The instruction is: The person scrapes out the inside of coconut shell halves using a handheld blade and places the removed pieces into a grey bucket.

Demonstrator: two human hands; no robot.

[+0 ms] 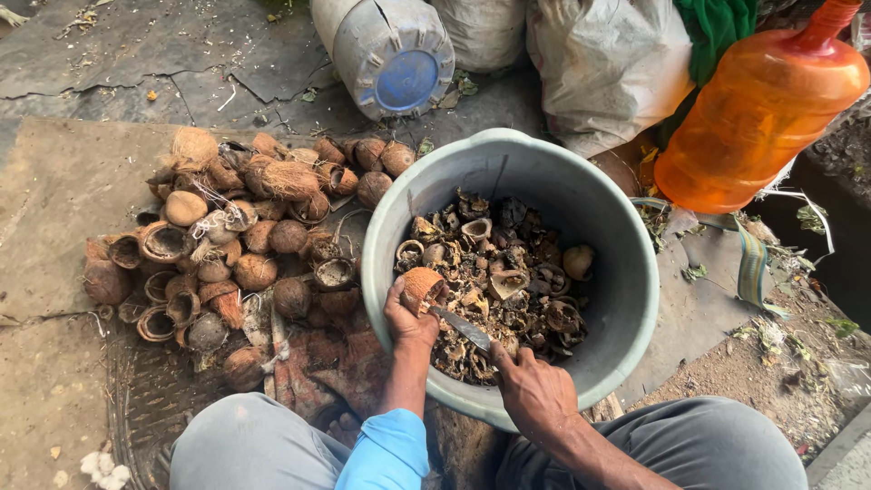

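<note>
Right hand [535, 392] gripping knife [461, 327], left hand [410, 319] holding coconut shell [423, 287]; tub [617, 227] of husk scraps [494, 281]

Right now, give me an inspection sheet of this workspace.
Surface: cracked ground with a worn mat on it.
Job's things: coconut shell in the left hand; knife in the right hand; both over a grey tub of shell scraps.
Clutter: pile of shells left of the tub; dry leaves and litter on the right.
Grippers: both hands closed on what they hold.
Cables: nothing seen; a woven strap lies by the tub.
Surroundings: orange jug, grey drum, sacks, green cloth.
</note>
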